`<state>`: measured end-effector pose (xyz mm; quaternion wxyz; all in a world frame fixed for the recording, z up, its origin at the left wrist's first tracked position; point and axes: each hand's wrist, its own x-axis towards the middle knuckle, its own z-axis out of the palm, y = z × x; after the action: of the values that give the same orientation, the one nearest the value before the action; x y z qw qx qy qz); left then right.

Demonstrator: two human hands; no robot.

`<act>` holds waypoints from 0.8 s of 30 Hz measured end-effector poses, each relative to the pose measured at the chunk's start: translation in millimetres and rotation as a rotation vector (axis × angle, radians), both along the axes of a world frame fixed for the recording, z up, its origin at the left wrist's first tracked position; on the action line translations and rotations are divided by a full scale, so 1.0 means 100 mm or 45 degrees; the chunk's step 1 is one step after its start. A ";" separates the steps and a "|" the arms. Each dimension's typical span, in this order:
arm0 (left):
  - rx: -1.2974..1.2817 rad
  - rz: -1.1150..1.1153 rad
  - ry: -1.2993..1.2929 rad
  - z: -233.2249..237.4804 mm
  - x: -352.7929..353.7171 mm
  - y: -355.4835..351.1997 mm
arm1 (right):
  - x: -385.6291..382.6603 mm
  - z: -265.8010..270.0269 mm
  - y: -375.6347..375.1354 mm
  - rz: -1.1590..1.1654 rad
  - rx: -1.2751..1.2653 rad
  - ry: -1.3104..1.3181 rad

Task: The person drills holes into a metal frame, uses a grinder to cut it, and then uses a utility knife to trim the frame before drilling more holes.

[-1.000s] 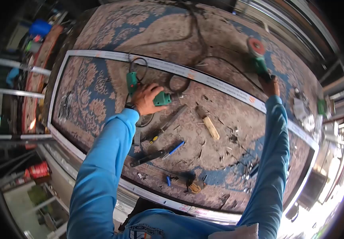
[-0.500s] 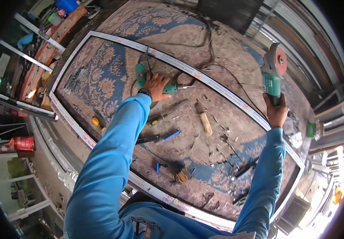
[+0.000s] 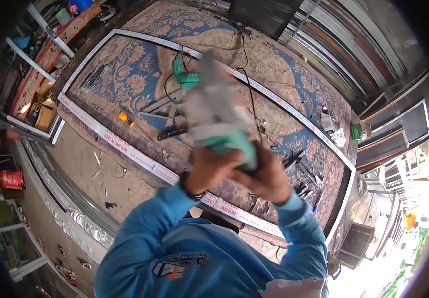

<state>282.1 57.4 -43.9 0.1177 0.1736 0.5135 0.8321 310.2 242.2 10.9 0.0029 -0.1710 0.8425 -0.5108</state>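
Both my hands are closed round the green and grey angle grinder [image 3: 227, 141], held up in front of my chest and smeared by motion. My left hand [image 3: 214, 169] grips it from the left. On its right side, my right hand [image 3: 269, 174] is wrapped round the dark end of the body. Behind the grinder, a green drill [image 3: 183, 77] lies on the patterned carpet [image 3: 130, 69], its front end partly hidden. A long white-taped frame [image 3: 125, 149] lies round these things. A yellow-handled tool [image 3: 126, 119] rests left of the grinder.
Dark tools [image 3: 301, 164] lie on the carpet at the right. A black cable [image 3: 248, 84] runs across the carpet and frame. Long metal profiles [image 3: 339, 44] stand at the upper right. A red-edged bench [image 3: 50, 54] is at the upper left, and a dark bin [image 3: 356, 243] at the lower right.
My left hand has let go of the drill and joined my right hand on the grinder. The grinder has moved left and nearer my chest. The view has shifted.
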 end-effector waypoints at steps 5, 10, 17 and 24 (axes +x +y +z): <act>0.202 0.624 -0.032 0.43 0.57 -0.63 | -0.04 -0.11 -0.49 0.687 -0.389 0.269; 0.294 1.336 0.416 0.90 1.06 -0.77 | -1.18 -0.51 0.32 0.835 0.252 0.568; 0.507 1.236 0.458 0.88 1.25 0.31 | -2.38 -1.50 0.78 -0.278 0.278 0.082; 0.470 1.253 0.408 0.53 0.70 0.90 | -3.55 -0.49 1.63 -0.634 -0.713 0.677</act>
<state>352.2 147.1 9.4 -0.3972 0.0553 0.3910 0.8284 -45.2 404.8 -38.4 -0.3827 -0.0826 0.6590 -0.6422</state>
